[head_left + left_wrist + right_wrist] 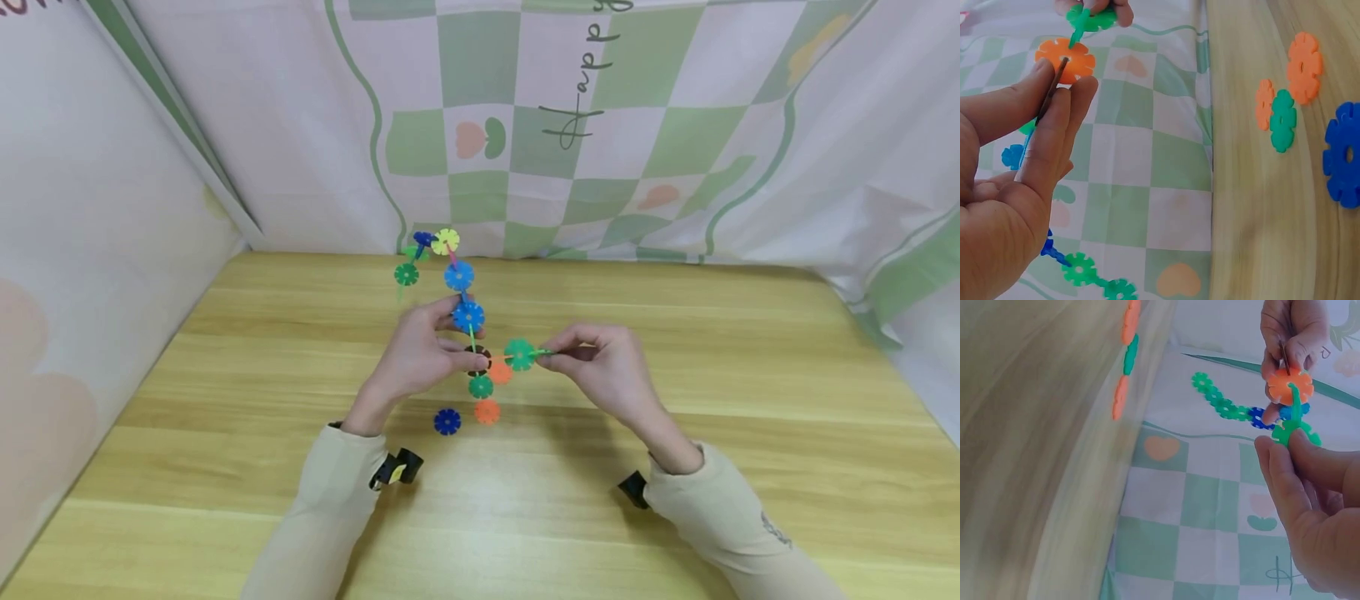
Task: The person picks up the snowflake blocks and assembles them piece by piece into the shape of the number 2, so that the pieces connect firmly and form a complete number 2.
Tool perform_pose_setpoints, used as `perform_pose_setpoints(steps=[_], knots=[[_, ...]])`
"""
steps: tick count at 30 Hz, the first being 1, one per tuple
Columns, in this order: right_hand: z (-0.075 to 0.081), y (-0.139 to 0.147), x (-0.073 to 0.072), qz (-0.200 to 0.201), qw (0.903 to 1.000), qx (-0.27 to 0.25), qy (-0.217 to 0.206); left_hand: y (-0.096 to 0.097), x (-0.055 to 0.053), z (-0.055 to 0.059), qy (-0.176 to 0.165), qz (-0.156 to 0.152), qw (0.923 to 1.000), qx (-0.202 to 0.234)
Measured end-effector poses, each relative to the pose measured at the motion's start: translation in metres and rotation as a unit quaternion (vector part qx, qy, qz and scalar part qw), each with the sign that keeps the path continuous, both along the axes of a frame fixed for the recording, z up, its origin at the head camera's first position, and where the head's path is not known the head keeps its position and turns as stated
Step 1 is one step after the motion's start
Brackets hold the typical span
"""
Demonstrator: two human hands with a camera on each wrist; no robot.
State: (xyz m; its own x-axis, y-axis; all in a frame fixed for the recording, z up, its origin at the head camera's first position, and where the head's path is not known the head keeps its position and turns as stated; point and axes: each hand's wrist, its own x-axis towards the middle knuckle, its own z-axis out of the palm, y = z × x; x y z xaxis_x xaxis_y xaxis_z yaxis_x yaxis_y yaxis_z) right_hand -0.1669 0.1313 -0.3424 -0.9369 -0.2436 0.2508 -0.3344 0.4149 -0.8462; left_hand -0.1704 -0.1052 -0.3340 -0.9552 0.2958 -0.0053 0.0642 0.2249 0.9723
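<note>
A chain of notched plastic snowflake discs is held up above the table between both hands. My left hand [411, 354] pinches the dark brown disc [478, 360] between thumb and fingers. From there, blue discs [459, 276], a yellow disc [446, 242] and green discs [407, 274] run up and away to the left. An orange disc [1065, 60], seen edge-on in the head view, joins the brown one to a green disc [519, 355]. At the chain's right end, my right hand [606, 367] pinches another green disc [1297, 434], partly covered by the fingertips.
Loose discs lie on the wooden table [225, 375] below the hands: a dark blue disc [447, 422], a green disc [481, 386], a near orange disc [487, 412] and a farther orange disc [501, 372]. A checkered cloth [555, 142] hangs behind the table.
</note>
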Motion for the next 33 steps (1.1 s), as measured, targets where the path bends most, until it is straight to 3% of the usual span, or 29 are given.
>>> perform_pose_setpoints(steps=[7,12,24,33], knots=[[-0.0019,0.0000,-0.0006,0.011,0.9998,-0.011,0.011,0.0026,0.0022,0.0019,0.014,0.001,0.9999,0.000],[-0.0023,0.0013,-0.0009,0.014,0.9998,-0.013,-0.004,0.0035,0.0025,0.0022,0.018,-0.001,0.9998,0.006],[-0.0030,-0.0019,-0.0005,0.013,0.9987,-0.041,-0.026,0.0019,0.0026,0.0031,-0.017,-0.049,0.9945,0.091],[-0.0057,-0.0038,0.0002,0.025,0.9985,-0.048,0.009,0.0015,0.0007,0.0032,-0.027,-0.054,0.9932,0.099]])
